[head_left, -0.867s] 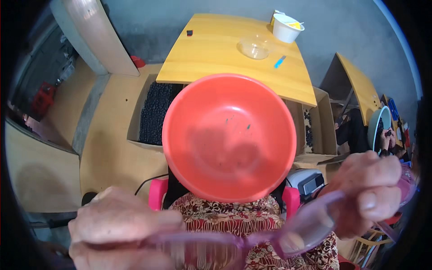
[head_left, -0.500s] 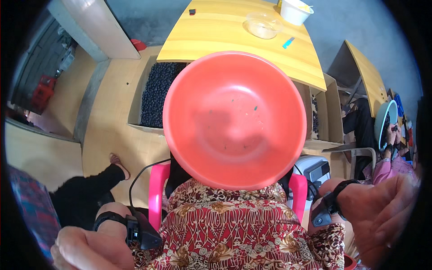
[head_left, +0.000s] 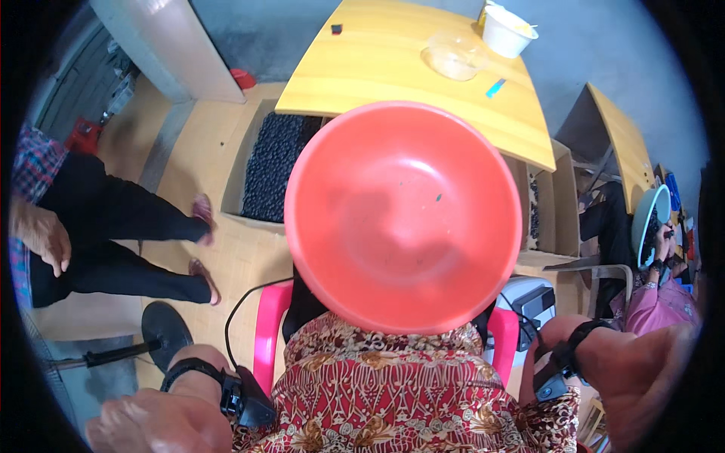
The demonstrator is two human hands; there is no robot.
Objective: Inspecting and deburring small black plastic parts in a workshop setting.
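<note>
A large red plastic basin (head_left: 404,279) stands in front of my lap, close to the table edge. A few tiny green bits show inside it. My left hand (head_left: 155,423) is raised at the lower left, knuckles showing and fingers hidden. My right hand (head_left: 642,385) is up at the lower right, cut by the dark rim of the picture, so its fingers cannot be made out. Both hands are apart from the basin. A black strap with a small device (head_left: 245,400) sits on my left wrist, and a similar device (head_left: 550,381) on my right.
A yellow table (head_left: 362,68) beyond the basin bears a clear bowl (head_left: 453,64) and a white tub (head_left: 507,34). Boxes of dark round pieces (head_left: 276,170) flank the basin. One person (head_left: 113,219) stands at left, beside a fan (head_left: 166,332); another (head_left: 657,306) works at right with a light-blue basin.
The person at left has come further into view, with a hand and both legs showing. The fan base has come into sight. The whole scene has shifted slightly down and right.
</note>
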